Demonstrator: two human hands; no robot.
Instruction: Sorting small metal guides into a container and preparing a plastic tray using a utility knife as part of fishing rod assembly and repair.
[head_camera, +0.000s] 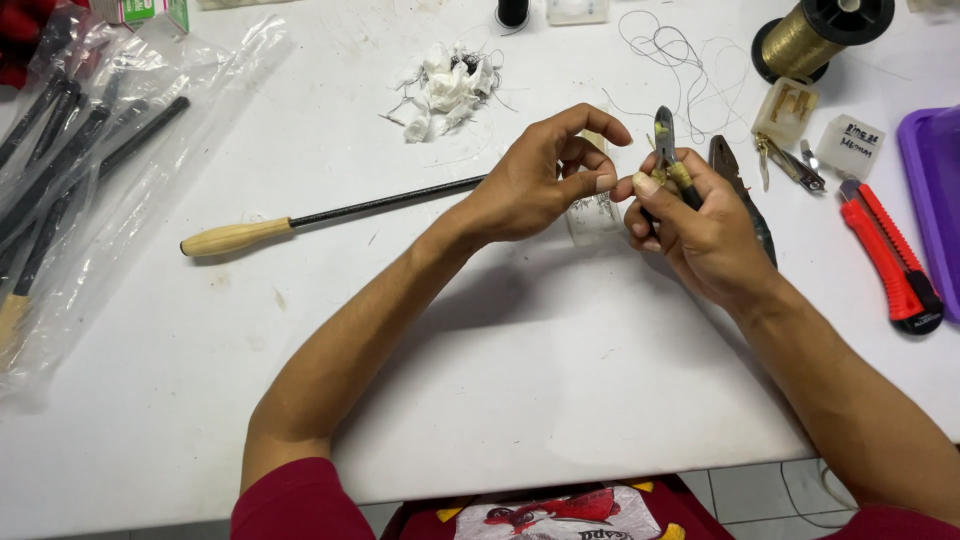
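Head view: right hand (700, 235) clenched round small pliers (668, 150), nose pointing far; left hand (545, 180) just left, fingertips pinched, contents too small to tell; rod (330, 215) lies leftward

We see matt white table (520, 380), scuffed, lightly stained. Rod (330, 213) at centre left: pale smooth wood handle, thin black matt shaft. Upper left: glossy clear plastic bag (150, 150). Top centre: crumpled white cloth scraps (445, 90). Upper right: shiny gold thread spool (815, 35). Right edge: red plastic utility knife (890, 255). Our right hand (700, 235) grips dark metal pliers (668, 150).
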